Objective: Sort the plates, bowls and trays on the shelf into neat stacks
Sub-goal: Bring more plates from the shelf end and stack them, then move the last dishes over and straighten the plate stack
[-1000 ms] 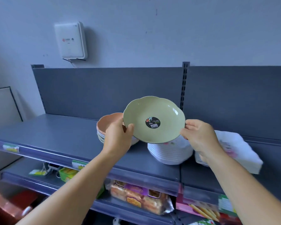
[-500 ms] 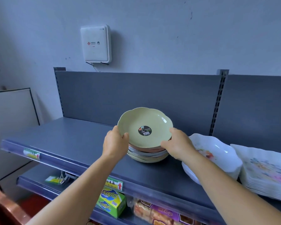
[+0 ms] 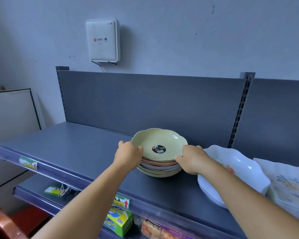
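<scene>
Broad grey shelf [image 3: 86, 152] across the whole view, bare along its left half. At far right, a stack of white flowered trays [image 3: 290, 188], and just beside it a stack of white oval bowls [image 3: 235, 168] with a floral print inside. Near the middle of the shelf, close to the back panel, a pile of scalloped coloured plates [image 3: 160, 169], pinks, greys and creams nested together. On top, the green plate [image 3: 160, 144], black round sticker facing up, seated on the pile and looking close to level. Left hand [image 3: 129, 155] curled against the pile's left edge, thumb over the green rim, fingers out of sight behind. Right hand [image 3: 191, 158] mirrored on the right edge, thumb on the rim, fingers wrapped down the side of the pile. Both closed loosely on the green plate's rim, more a steadying hold than a hard clamp. Step in hand, by the look of it: seating the green plate and squaring the pile. Next move likely calling for a gentle nudge inward from both sides, lobes lined up with the plates beneath, then a clean release without dragging the top plate off centre.
</scene>
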The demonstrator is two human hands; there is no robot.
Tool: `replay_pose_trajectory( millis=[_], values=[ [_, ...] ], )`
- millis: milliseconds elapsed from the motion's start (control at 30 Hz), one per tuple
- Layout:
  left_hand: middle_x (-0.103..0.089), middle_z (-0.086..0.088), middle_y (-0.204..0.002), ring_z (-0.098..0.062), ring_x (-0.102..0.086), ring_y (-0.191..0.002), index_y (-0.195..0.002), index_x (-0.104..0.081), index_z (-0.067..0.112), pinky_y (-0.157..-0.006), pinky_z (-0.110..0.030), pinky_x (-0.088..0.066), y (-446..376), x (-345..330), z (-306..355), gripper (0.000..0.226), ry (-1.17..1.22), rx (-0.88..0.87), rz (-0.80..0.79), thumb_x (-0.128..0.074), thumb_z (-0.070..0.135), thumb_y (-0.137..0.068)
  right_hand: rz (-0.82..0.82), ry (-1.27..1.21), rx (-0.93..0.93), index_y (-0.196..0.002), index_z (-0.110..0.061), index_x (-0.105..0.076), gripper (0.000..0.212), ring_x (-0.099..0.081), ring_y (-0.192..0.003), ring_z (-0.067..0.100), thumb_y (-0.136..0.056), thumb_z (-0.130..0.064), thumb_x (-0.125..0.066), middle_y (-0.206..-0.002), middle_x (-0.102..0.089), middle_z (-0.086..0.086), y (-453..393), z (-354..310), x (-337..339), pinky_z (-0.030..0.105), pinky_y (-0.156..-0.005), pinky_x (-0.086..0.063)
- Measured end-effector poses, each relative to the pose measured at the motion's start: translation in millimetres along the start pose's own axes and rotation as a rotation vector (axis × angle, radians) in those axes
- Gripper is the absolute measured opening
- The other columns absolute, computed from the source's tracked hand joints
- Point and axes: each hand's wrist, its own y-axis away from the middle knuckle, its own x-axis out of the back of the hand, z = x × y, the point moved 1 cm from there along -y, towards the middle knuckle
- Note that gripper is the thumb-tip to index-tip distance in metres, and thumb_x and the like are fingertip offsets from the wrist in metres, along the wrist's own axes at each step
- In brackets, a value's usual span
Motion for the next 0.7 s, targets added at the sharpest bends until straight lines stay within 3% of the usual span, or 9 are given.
replay_pose_trajectory(
  millis=[33,100,200,333,467,567,633,700],
  values=[
    [-0.051,-0.016,-0.106,-0.027,-0.045,-0.089,-0.083,-0.052,0.006,-0.068,-0.03,-0.038,1.2,0.1,0.8,0.032,-0.016,0.002,-0.008,-0.037,0.031,-0.097,0.0,0.028,0.007,-0.076,-0.011,-0.043,0.03,-0.042,-0.117,0.031,-0.1,-0.027,-0.035,-0.11,-0.056,0.013,0.0,-0.5,-0.3,0.03,-0.077,-0.033],
    [-0.042,-0.011,-0.106,-0.03,-0.046,-0.091,-0.104,-0.056,0.004,-0.07,-0.032,-0.039,7.1,2.3,3.4,0.04,-0.059,0.013,-0.014,-0.037,0.038,-0.098,0.017,0.066,0.028,-0.102,-0.009,-0.054,0.026,-0.04,-0.12,0.031,-0.1,-0.026,-0.035,-0.125,-0.052,0.014,0.4,-1.2,-2.2,0.031,-0.083,-0.035],
    [-0.044,-0.011,-0.118,-0.03,-0.043,-0.108,-0.117,-0.054,0.004,-0.078,-0.036,-0.039,21.8,7.0,10.0,0.048,-0.189,-0.057,0.012,-0.038,0.044,-0.098,0.057,0.073,0.064,-0.126,-0.005,-0.046,0.039,-0.036,-0.125,0.028,-0.1,-0.033,-0.036,-0.135,-0.044,0.01,5.1,-2.3,-5.5,0.033,-0.096,-0.037],
    [-0.046,-0.008,-0.13,-0.026,-0.04,-0.121,-0.123,-0.047,0.006,-0.091,-0.033,-0.037,44.5,10.1,22.5,0.045,-0.336,-0.29,0.035,-0.039,0.042,-0.098,0.105,0.072,0.16,-0.122,-0.009,-0.043,0.037,-0.034,-0.127,0.024,-0.099,-0.038,-0.037,-0.131,-0.042,0.003,21.4,-4.2,-7.6,0.033,-0.102,-0.033],
    [-0.044,-0.003,-0.137,-0.023,-0.039,-0.128,-0.141,-0.033,0.01,-0.103,-0.029,-0.031,68.9,9.5,35.6,0.052,-0.425,-0.522,0.037,-0.039,0.04,-0.099,0.174,0.066,0.203,-0.115,-0.014,-0.043,0.03,-0.034,-0.126,0.021,-0.098,-0.038,-0.039,-0.126,-0.043,-0.001,46.3,2.6,-7.7,0.032,-0.104,-0.031],
    [-0.041,-0.001,-0.143,-0.021,-0.036,-0.133,-0.148,-0.025,0.012,-0.107,-0.029,-0.028,86.0,6.3,48.3,0.058,-0.437,-0.619,0.015,-0.039,0.04,-0.099,0.205,0.054,0.182,-0.122,-0.014,-0.041,0.034,-0.032,-0.13,0.022,-0.098,-0.039,-0.04,-0.128,-0.041,-0.002,70.6,15.7,-2.5,0.033,-0.107,-0.029],
    [-0.043,-0.001,-0.142,-0.021,-0.037,-0.132,-0.144,-0.029,0.012,-0.107,-0.029,-0.028,98.2,1.9,61.3,0.056,-0.435,-0.668,-0.005,-0.04,0.041,-0.098,0.211,0.045,0.133,-0.121,-0.015,-0.041,0.034,-0.031,-0.132,0.021,-0.098,-0.04,-0.04,-0.132,-0.041,-0.002,87.9,28.4,1.8,0.033,-0.11,-0.027],
    [-0.046,0.0,-0.137,-0.021,-0.039,-0.129,-0.139,-0.034,0.014,-0.105,-0.028,-0.029,111.3,-4.5,76.9,0.051,-0.409,-0.711,-0.024,-0.042,0.042,-0.097,0.223,0.04,0.072,-0.107,-0.017,-0.039,0.025,-0.035,-0.122,0.019,-0.097,-0.041,-0.04,-0.123,-0.043,-0.004,104.6,46.2,5.4,0.032,-0.108,-0.028]
  ],
)
